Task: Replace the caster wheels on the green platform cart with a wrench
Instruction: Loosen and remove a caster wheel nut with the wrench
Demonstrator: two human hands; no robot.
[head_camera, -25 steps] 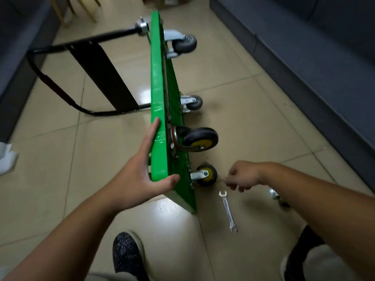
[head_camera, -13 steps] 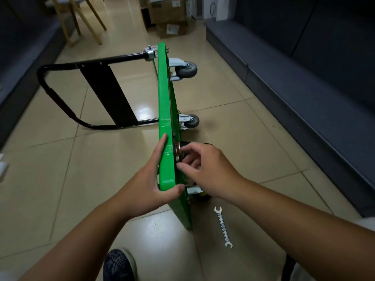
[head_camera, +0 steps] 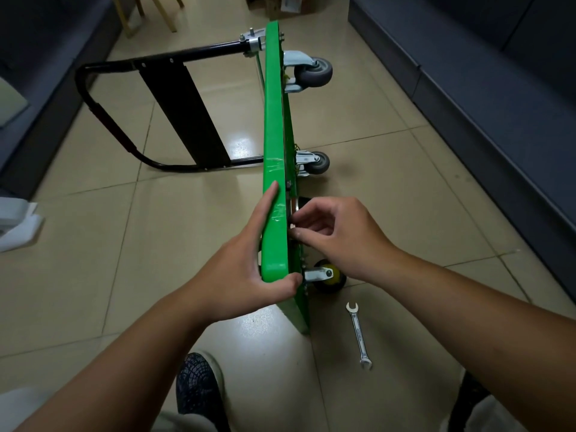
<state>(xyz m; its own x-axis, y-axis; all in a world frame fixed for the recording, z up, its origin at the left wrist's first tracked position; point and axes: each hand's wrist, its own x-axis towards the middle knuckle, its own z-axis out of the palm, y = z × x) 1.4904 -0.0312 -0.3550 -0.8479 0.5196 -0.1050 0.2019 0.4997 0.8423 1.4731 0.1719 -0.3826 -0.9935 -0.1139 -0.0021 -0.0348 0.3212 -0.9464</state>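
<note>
Steadying upended green platform cart (head_camera: 274, 120): left hand (head_camera: 246, 263) grip clamps edge; right hand (head_camera: 338, 236) pinches small fastener (head_camera: 292, 226); loose pinch could drop it.

the green platform cart (head_camera: 274, 120) stands on edge, splitting the tiled floor. to its right, open tile runs to the dark sofa base (head_camera: 467, 104), broken by jutting grey casters (head_camera: 313, 71) and a wrench (head_camera: 359, 335) lying flat. to its left, the black handle frame (head_camera: 174, 110) lies across the floor.

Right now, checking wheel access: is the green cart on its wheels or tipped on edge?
Tipped on edge: the green cart stands on one long side, casters pointing sideways; left hand holds it.
</note>
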